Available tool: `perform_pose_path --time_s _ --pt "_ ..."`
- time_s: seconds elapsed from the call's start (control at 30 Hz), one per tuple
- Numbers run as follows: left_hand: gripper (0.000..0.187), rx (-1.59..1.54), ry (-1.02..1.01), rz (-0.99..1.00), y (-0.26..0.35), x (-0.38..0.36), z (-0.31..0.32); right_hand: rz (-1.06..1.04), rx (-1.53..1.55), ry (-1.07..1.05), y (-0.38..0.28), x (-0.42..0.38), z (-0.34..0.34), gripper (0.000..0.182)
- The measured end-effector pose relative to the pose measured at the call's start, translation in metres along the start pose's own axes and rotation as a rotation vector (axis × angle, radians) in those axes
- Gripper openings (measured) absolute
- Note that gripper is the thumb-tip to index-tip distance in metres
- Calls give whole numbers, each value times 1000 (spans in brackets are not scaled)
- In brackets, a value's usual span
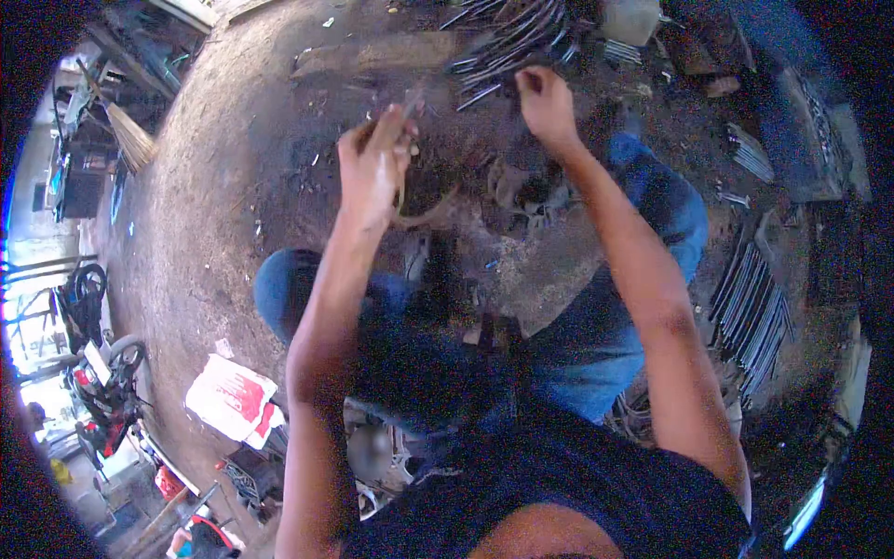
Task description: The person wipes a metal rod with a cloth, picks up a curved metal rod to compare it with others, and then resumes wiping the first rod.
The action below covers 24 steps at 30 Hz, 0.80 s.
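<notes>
My left hand (372, 168) is raised over the dirt floor, its fingers closed and smeared by motion. Something thin and pale shows at its fingertips, too blurred to name. Below its wrist a yellowish curved strip (424, 222) lies near the floor. To the right, my right hand (548, 104) has its fingers curled in toward the thumb; whatever lies inside the curl is hidden. Just beyond it is a heap of bent metal rods (517, 47), whose near ends come close to my fingers in this view.
A wooden plank (382, 53) lies at the far side. Straight metal rods (750, 312) are stacked at right, with a smaller bundle (750, 154) above. A red-and-white sack (233, 399) lies at left. A broom (130, 138) and a motorcycle (98, 401) stand farther left.
</notes>
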<state>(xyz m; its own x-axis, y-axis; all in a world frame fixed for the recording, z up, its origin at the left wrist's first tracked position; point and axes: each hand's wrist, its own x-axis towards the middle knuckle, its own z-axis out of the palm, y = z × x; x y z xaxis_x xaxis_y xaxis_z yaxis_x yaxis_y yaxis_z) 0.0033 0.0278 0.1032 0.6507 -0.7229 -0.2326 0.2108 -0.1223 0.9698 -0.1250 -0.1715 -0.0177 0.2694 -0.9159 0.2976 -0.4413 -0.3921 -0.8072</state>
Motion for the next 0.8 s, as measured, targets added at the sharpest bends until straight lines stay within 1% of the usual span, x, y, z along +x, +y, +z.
perform_pose_path --time_s 0.07,0.1,0.17,0.2,0.23,0.27,0.3,0.33,0.37,0.43,0.47,0.53,0.57,0.6,0.63,0.67,0.73,0.77,0.8 --pt "29 47 54 88 12 14 -28 -1 4 -76 13 -10 8 21" --pt "31 -8 64 99 22 16 -39 -12 4 -114 18 -20 17 21" --pt "32 -84 109 109 37 20 -56 -1 -7 -400 19 -42 31 23" --pt "28 -101 195 229 39 22 -64 -12 -15 -435 17 -52 36 23" --pt "24 -112 281 350 41 26 -73 -39 -67 -525 10 -64 40 22" --pt "24 -121 313 336 42 32 -85 -64 -119 -614 5 -73 47 22" --pt "28 -230 86 382 43 38 -100 -147 -190 -649 6 -79 61 22" --pt "32 -335 -141 431 48 36 -110 -161 -193 -679 1 -82 74 22" --pt "32 -342 -109 428 48 36 -114 -198 -132 -730 -5 -85 90 22" --pt "33 324 402 684 55 32 -104 -266 -64 -800 -14 -90 127 23" --pt "33 324 426 674 55 32 -107 -276 -65 -822 -9 -93 156 23" --pt "34 405 533 707 56 32 -115 -426 14 -839 12 -101 217 25" --pt "34 304 453 787 59 29 -118 -431 16 -856 10 -105 234 25" --pt "35 203 363 860 61 26 -121 -481 -27 -926 7 -109 251 24" --pt "36 234 471 737 61 29 -126 -528 -70 -995 -1 -114 260 24" --pt "37 263 576 611 61 31 -129 -531 -67 -1011 -6 -120 264 24" --pt "36 278 619 576 58 34 -138 -492 -302 -1028 -16 -131 272 22" --pt "36 291 647 549 61 31 -139 -497 -295 -1043 -7 -135 286 22" --pt "36 298 660 539 63 31 -139 -561 -359 -1027 11 -140 305 21"
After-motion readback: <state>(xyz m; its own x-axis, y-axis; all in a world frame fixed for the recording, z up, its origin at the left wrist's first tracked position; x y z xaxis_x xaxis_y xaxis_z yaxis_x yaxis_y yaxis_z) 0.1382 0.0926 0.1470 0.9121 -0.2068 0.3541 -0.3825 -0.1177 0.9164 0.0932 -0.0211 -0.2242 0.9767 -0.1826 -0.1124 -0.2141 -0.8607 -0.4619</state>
